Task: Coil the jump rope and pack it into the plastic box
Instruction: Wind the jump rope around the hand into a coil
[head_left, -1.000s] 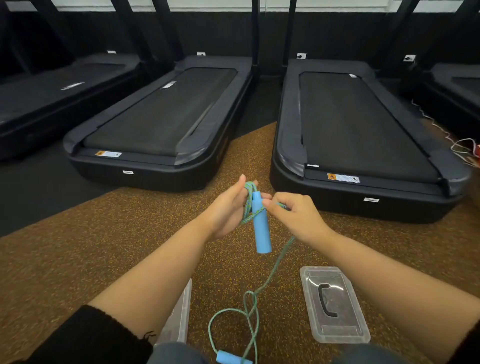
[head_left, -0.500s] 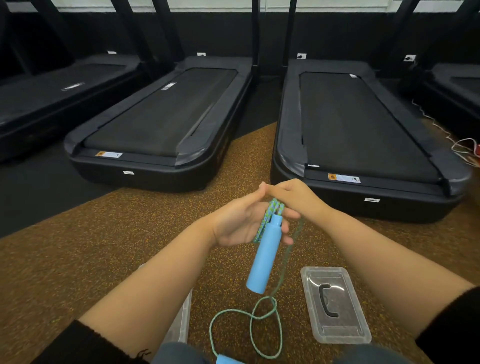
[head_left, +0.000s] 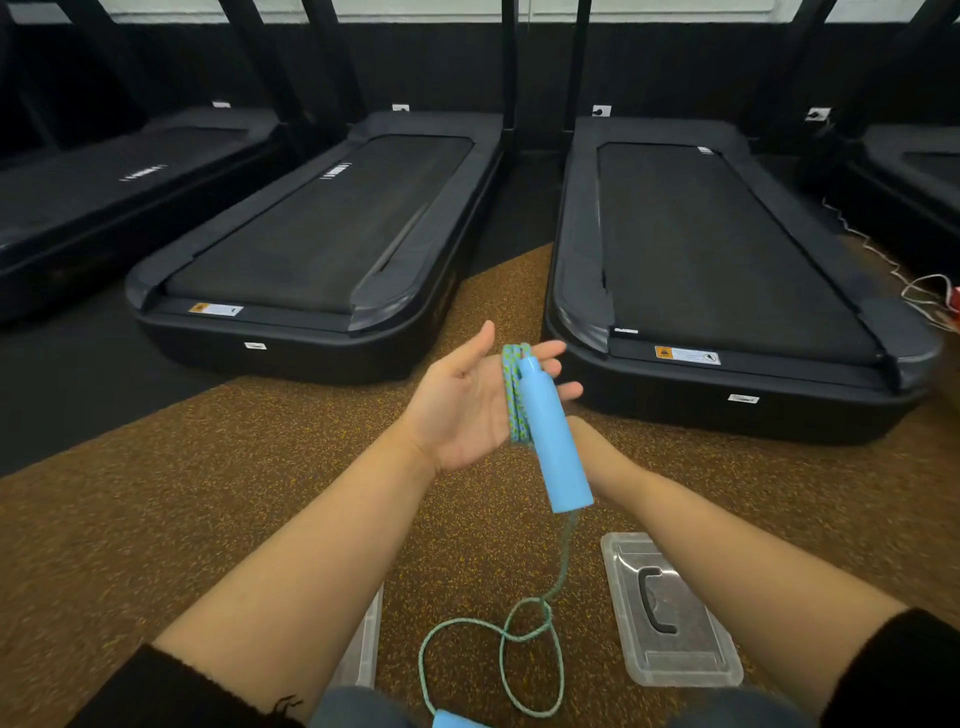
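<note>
Left grip (head_left: 467, 400) (palm up) cradles rope handle (head_left: 553, 441).

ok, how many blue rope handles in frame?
2. One handle lies across the open left hand, hanging down. The second handle sits at the bottom edge, mostly cut off.

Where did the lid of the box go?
The clear lid lies flat on the brown floor, lower right in the head view, under the right forearm.
</note>
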